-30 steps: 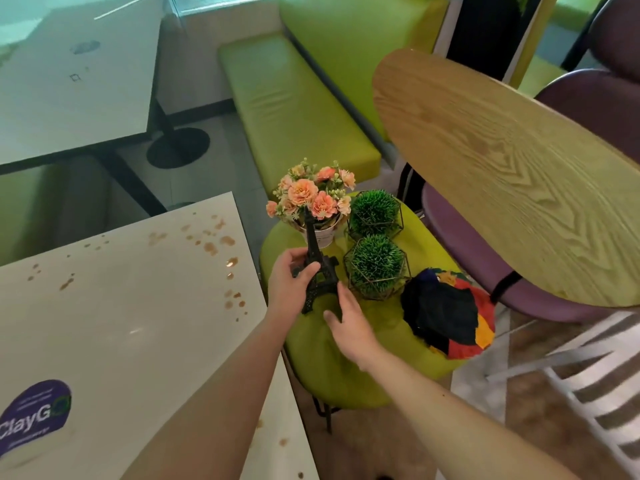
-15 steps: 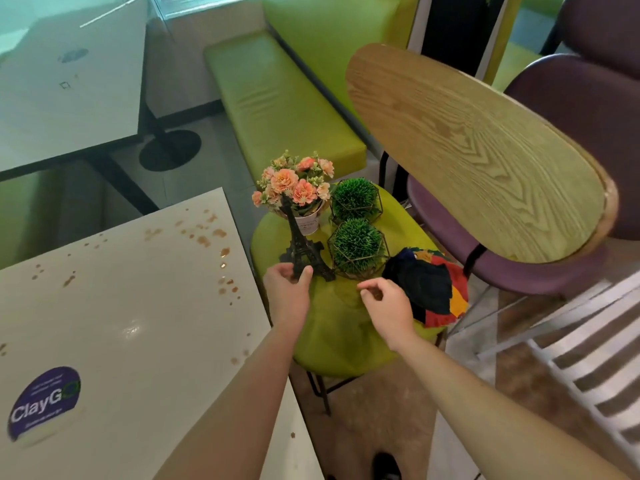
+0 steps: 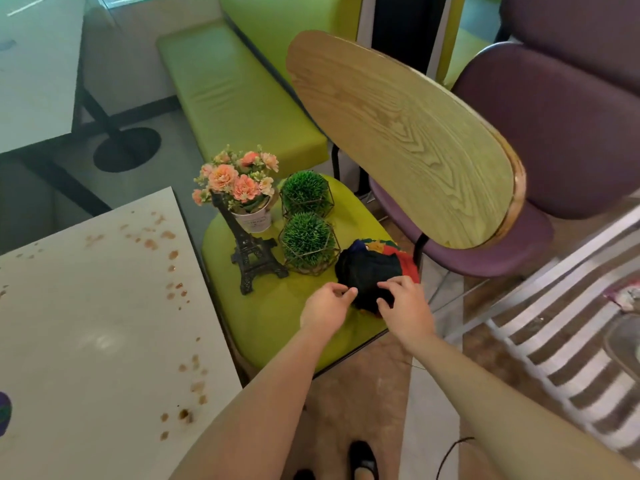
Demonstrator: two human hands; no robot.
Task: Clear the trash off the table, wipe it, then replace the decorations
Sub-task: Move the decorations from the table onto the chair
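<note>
White square counter [image 3: 86,334] sits lower left, its top spattered with brown stains [image 3: 173,254] along the right edge and far corner, plus a purple round sticker [image 3: 4,412] cut off at the left edge. Decorations are parked on the lime-green padded chair seat [image 3: 277,320] just beside the counter: black metal Eiffel Tower model [image 3: 251,249] upright at the seat's left, white pot of peach artificial flowers [image 3: 242,188] behind it, two green faux-grass balls in wire geometric frames [image 3: 306,220] to the right, one behind the other. Dark multicoloured folded cloth [image 3: 372,271] lies at the seat's right edge, next to the nearer grass ball. Left hand [image 3: 325,310] hovers at the cloth's near-left edge, fingers loosely curled, holding nothing. Right hand [image 3: 405,303] rests on the cloth's near side, fingers bent down into the fabric; can't tell if it has actually gripped it. Room: light wood curved chair back [image 3: 398,133] above the seat, purple upholstered chair [image 3: 554,133] behind, lime-green bench [image 3: 235,95] at the back, second white counter [image 3: 34,71] on a black pedestal upper left, brown tiled floor [image 3: 363,393].
</note>
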